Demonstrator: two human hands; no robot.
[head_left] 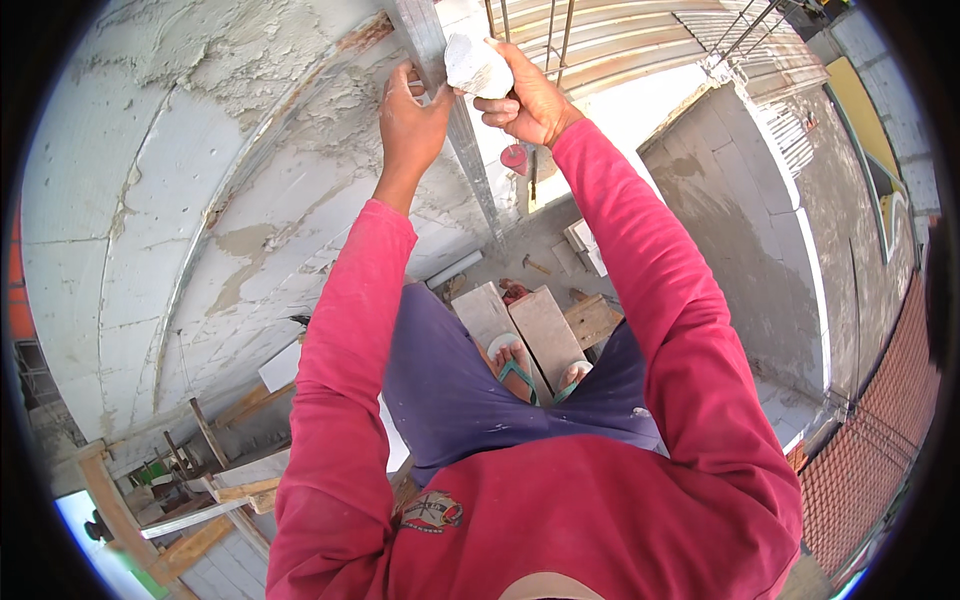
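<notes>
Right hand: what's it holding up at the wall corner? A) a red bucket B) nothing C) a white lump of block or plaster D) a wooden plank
C: the right hand is closed around a white chunky lump, held against the metal straightedge that the left hand steadies on the plastered wall.

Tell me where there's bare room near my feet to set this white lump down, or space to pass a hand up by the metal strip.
Planks under the feet are mostly taken; only their far ends show bare. Beyond them lies scattered debris. Up at the wall, left hand and right hand with the white lump crowd the metal strip; wall left of it is open.
</notes>
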